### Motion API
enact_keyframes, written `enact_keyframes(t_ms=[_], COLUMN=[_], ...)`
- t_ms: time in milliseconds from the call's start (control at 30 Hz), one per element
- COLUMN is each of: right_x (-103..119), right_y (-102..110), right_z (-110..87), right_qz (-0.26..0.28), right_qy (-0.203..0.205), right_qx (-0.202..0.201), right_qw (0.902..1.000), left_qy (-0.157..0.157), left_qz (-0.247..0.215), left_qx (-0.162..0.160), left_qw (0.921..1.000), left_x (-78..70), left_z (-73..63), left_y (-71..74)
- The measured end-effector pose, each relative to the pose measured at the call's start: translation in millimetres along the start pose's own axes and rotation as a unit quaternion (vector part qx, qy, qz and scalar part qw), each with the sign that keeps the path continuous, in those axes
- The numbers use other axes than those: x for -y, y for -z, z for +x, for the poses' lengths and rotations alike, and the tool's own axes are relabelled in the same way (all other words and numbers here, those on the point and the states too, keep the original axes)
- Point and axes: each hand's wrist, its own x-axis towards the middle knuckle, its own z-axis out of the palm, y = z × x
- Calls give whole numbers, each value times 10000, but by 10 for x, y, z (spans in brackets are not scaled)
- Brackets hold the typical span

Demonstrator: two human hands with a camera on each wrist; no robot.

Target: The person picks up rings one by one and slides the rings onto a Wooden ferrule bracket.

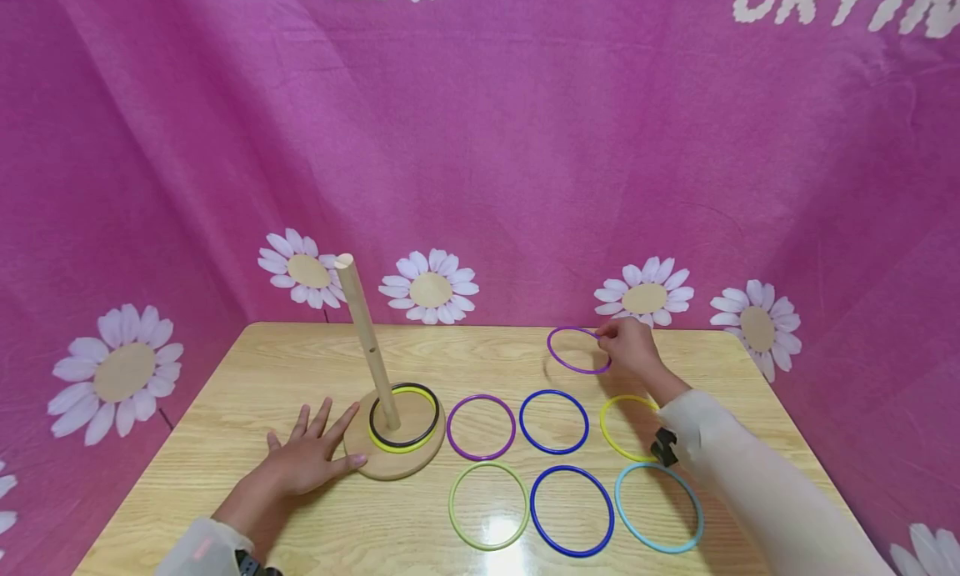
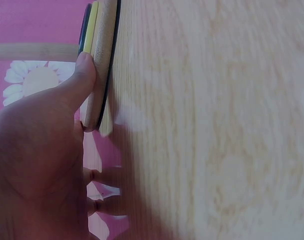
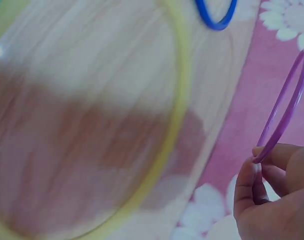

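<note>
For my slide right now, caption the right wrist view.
Right hand pinching a purple ring, yellow ring on the table.

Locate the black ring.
The black ring lies left of centre in the head view, around the wooden peg, on top of a yellow ring, right of the left hand.

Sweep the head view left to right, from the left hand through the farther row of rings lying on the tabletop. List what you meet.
Bare left hand, round-based pale wooden stand, thin round purple ring, thin round blue ring, thin round yellow ring.
</note>
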Motion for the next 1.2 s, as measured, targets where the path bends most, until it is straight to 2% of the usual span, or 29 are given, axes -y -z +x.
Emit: enact_keyframes(t_ms=[300, 767, 1000, 1200], right_x=[407, 1232, 1604, 1939], right_y=[-63, -33, 2, 44], right_z=[48, 60, 28, 12], right_qz=[16, 357, 731, 1108], right_qy=[467, 724, 1007, 1025], right_qx=[-74, 111, 201, 199], right_qw=[9989, 9967, 9920, 9883], left_qy=[14, 2, -7, -24], left_qz=[-53, 16, 28, 56], left_qx=[31, 14, -13, -40], left_qw=[10000, 10000, 10000, 10000], left_x=[-6, -12, -1, 6], left_z=[-1, 3, 8, 13], left_y=[18, 11, -5, -6])
